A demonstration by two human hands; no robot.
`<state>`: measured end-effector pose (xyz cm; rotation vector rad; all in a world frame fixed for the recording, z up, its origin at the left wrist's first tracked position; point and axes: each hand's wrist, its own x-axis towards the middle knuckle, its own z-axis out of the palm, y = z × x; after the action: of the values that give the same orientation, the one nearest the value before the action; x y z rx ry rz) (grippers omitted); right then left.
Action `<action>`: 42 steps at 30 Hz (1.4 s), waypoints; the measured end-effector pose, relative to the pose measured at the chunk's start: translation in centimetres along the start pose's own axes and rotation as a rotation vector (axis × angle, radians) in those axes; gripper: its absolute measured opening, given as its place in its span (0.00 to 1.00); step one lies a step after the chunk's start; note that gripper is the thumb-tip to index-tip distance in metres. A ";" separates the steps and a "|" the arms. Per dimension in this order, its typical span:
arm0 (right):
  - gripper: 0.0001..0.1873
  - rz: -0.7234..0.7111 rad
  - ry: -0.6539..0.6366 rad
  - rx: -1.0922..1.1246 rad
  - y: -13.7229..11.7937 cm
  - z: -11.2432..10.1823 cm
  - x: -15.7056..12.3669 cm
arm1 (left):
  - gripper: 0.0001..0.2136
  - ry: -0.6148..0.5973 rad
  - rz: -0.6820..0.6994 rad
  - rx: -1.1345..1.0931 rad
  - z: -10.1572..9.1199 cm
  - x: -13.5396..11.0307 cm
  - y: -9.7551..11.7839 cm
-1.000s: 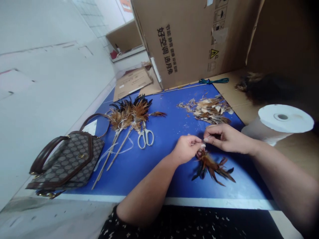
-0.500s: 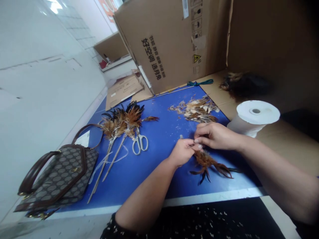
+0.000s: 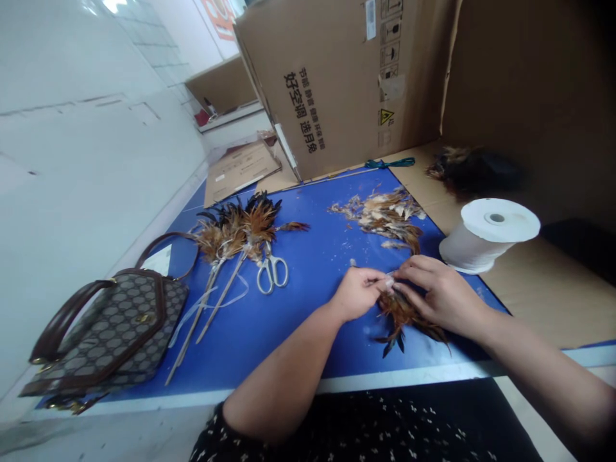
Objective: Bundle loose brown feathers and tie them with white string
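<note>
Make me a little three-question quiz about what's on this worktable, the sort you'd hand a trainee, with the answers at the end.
1. True or false: the scissors lie on the blue table, held by neither hand.

2. Choose one. What stands just beyond the right hand?
A. A drinking cup
B. A white spool
C. A desk lamp

3. Fill in the blank: the fingers of the left hand and of the right hand meet at one end of a small bunch of brown and dark ____.

Key: 1. True. 2. B. 3. Feathers.
</note>
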<state>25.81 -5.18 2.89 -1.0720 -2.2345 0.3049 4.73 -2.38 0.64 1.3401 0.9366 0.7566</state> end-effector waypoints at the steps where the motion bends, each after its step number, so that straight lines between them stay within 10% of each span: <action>1: 0.10 0.007 0.001 0.027 0.0 0.2 0.0 | 0.15 -0.001 0.006 0.007 0.0 0.0 0.0; 30: 0.16 0.284 0.032 0.368 0.3 1.4 -1.0 | 0.14 0.051 -0.055 -0.233 -0.3 0.0 -0.3; 42: 0.13 0.324 0.033 0.539 0.3 2.0 -1.0 | 0.03 0.089 0.311 0.013 0.2 -0.1 -0.1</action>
<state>25.23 -5.64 0.75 -1.1113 -1.7838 0.9567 4.84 -2.58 0.54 1.4929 0.8122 1.0564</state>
